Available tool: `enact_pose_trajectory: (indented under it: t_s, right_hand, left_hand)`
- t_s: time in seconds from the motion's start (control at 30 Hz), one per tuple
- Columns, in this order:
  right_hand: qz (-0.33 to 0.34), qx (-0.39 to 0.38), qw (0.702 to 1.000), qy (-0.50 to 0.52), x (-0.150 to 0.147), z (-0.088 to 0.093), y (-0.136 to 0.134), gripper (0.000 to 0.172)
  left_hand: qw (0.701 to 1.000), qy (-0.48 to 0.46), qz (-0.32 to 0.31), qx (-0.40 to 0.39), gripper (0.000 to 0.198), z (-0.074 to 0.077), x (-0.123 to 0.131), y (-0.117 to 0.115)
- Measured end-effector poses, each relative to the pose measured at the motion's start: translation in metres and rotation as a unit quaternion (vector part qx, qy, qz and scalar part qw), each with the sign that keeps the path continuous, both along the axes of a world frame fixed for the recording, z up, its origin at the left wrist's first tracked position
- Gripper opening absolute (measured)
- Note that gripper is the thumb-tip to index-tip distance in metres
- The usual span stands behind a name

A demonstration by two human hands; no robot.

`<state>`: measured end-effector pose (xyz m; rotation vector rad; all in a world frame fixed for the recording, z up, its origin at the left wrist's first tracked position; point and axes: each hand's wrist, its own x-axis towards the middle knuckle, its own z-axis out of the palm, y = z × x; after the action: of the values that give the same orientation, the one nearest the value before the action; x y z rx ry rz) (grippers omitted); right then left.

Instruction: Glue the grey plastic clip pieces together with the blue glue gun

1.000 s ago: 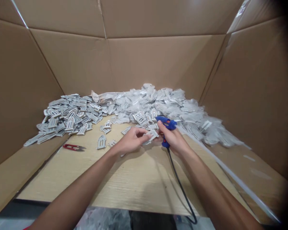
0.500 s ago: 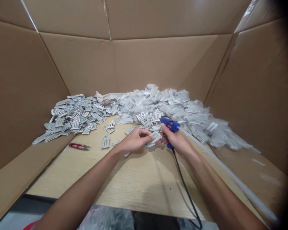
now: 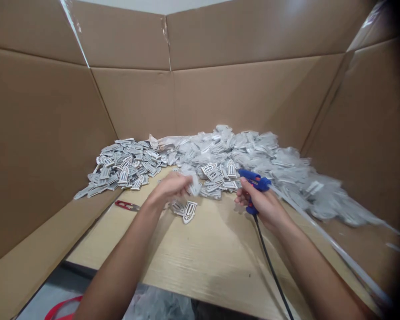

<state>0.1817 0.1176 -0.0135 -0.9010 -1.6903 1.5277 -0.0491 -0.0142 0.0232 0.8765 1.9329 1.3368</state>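
My right hand (image 3: 262, 200) is wrapped round a blue hot glue gun (image 3: 258, 183), whose nozzle end points left and whose black cord (image 3: 268, 258) hangs towards the table's front edge. My left hand (image 3: 174, 186) is closed on a pale window-shaped piece (image 3: 195, 184), smeared by motion. Just below that hand, an arched window-shaped piece (image 3: 190, 212) lies on the wooden table, with a greyer one (image 3: 178, 207) beside it. Between my hands and a little farther back, several similar pieces (image 3: 216, 175) form a small heap.
Red-handled thread snips (image 3: 126, 205) lie on the table (image 3: 200, 258) to the left. A large pile of grey pieces (image 3: 120, 169) stands back left; plastic-wrapped ones (image 3: 286, 173) spread along the back and right. Cardboard walls (image 3: 236, 95) enclose the table on three sides.
My left hand has moved left, away from the glue gun, with a pale piece in its fingers. My right hand still holds the gun. The camera view has shifted.
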Motion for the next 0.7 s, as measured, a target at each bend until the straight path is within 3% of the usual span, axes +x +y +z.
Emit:
enact_pose_trajectory:
  t_s: [0.07,0.13,0.17,0.23,0.3,0.37,0.47,0.57,0.7]
  right_hand:
    - [0.001,-0.001,1.0,-0.002,-0.001,-0.001,0.001,0.055]
    - [-0.005,0.007,1.0,-0.025,-0.002,-0.003,0.002,0.054]
    - [-0.017,0.019,0.999,-0.041,-0.002,-0.004,0.003,0.053]
    - [-0.048,0.076,0.991,-0.101,-0.001,-0.006,0.006,0.047]
    - [-0.07,0.18,0.963,-0.186,0.003,-0.007,0.008,0.04]
    - [-0.054,0.272,0.925,-0.26,0.007,-0.007,0.008,0.03]
    - [0.013,0.315,0.899,-0.303,0.01,-0.005,0.005,0.022]
    - [0.057,0.336,0.884,-0.318,0.011,-0.006,0.003,0.012]
    - [0.078,0.359,0.876,-0.313,0.011,-0.011,0.007,0.011]
  left_hand:
    - [0.964,-0.028,0.168,0.204,0.02,0.009,-0.014,0.0]
    - [0.918,-0.045,0.232,0.318,0.032,0.014,-0.022,0.0]
    - [0.918,-0.049,0.226,0.322,0.038,0.014,-0.023,0.001]
    - [0.95,0.004,0.178,0.256,0.041,0.005,-0.018,0.005]
    - [0.972,0.151,0.08,0.159,0.036,-0.01,-0.006,0.01]
    - [0.949,0.304,0.021,0.078,0.029,-0.028,0.007,0.015]
    - [0.897,0.439,-0.024,-0.056,0.031,-0.049,0.021,0.019]
    - [0.864,0.487,-0.03,-0.128,0.026,-0.058,0.022,0.021]
    - [0.879,0.454,-0.032,-0.141,0.014,-0.058,0.018,0.021]
